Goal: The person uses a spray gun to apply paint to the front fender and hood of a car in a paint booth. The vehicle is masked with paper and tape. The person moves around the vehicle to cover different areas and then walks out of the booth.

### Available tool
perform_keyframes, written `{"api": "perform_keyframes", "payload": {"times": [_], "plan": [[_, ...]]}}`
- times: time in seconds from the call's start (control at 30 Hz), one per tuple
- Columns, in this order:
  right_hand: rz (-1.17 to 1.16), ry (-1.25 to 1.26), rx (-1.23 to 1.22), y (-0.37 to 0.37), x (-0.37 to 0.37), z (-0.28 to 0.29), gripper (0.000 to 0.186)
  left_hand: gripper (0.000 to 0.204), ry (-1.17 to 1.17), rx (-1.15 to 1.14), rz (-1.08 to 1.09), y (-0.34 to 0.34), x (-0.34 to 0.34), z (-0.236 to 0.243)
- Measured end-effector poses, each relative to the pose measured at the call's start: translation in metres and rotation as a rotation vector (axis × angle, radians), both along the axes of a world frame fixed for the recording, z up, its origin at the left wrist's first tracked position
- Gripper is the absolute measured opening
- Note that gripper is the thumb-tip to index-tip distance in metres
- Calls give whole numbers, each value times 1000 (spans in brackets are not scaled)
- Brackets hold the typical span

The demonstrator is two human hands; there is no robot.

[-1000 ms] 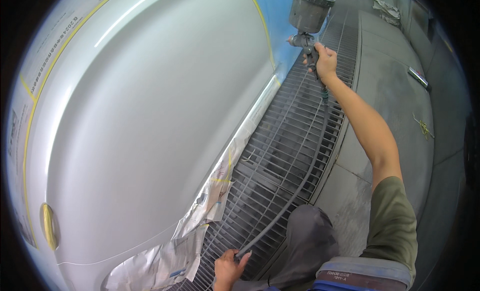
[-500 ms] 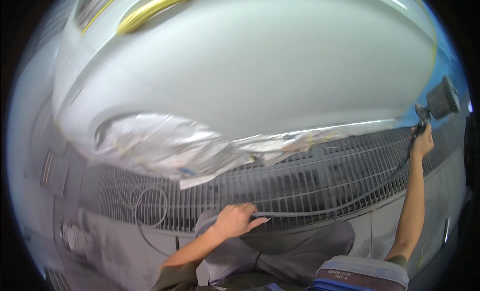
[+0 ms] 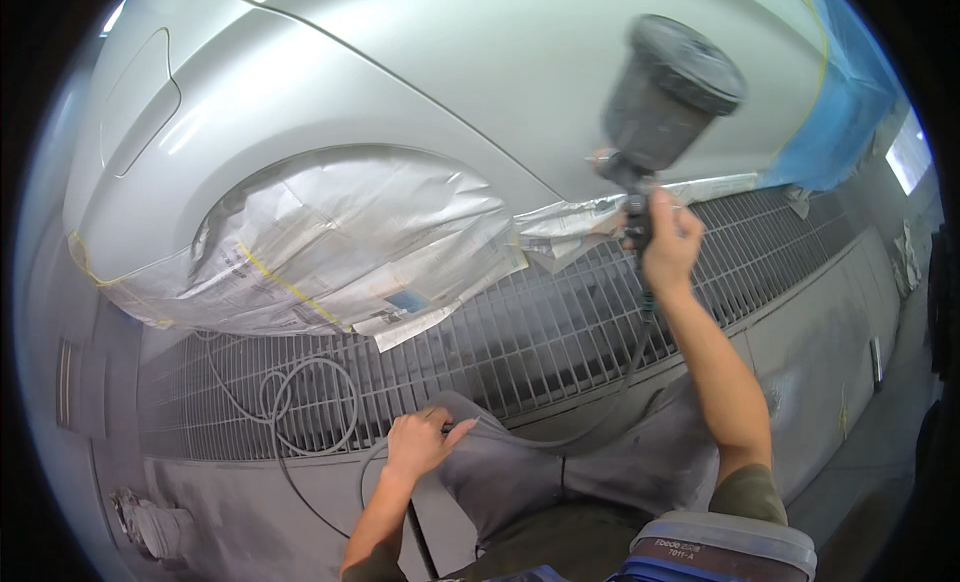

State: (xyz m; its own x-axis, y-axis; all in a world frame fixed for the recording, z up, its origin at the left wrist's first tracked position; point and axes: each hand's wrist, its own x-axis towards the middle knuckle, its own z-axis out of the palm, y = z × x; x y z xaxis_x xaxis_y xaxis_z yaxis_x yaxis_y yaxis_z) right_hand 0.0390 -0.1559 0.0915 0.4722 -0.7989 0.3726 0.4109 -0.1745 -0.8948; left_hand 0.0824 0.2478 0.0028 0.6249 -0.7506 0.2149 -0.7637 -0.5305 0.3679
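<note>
Silver-grey car body (image 3: 420, 92) fills the upper part of the view, above and ahead of the raised right hand. Its wheel arch is covered with masking paper (image 3: 340, 242) edged in yellow tape, up and to the left of that hand, and blue plastic sheeting (image 3: 845, 112) hangs over the car up and to the hand's right. Below the car runs a dark metal floor grate (image 3: 560, 332), passing beneath the right forearm and just beyond the left hand. A loose coil of hose (image 3: 310, 402) lies on the grate, left of the left hand.

A spray gun (image 3: 655, 112) with a dark cup on top sits above the right hand (image 3: 670, 247), which is wrapped firmly around the gun's handle and holds it up near the lower edge of the car panel. From under that fist the air hose (image 3: 610, 412) drops and curves across the person's grey trousers to the left hand (image 3: 420, 442). The left hand rests on the knee with its fingers closed loosely around the hose.
</note>
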Motion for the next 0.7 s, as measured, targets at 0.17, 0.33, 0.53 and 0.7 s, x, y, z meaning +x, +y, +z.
{"api": "perform_keyframes", "payload": {"times": [0.17,0.33,0.53,0.7], "plan": [[170,42,-100,106,51,15,36,45,45,26,105,44,-6,-6],[362,20,-198,165,96,35,36,42,37,19,162,57,-12,-7],[444,8,-145,114,99,41,38,41,40,58,168,37,-16,-6],[329,-38,-27,-3,56,20,39,42,82,60,92,-14,-18,-9]]}}
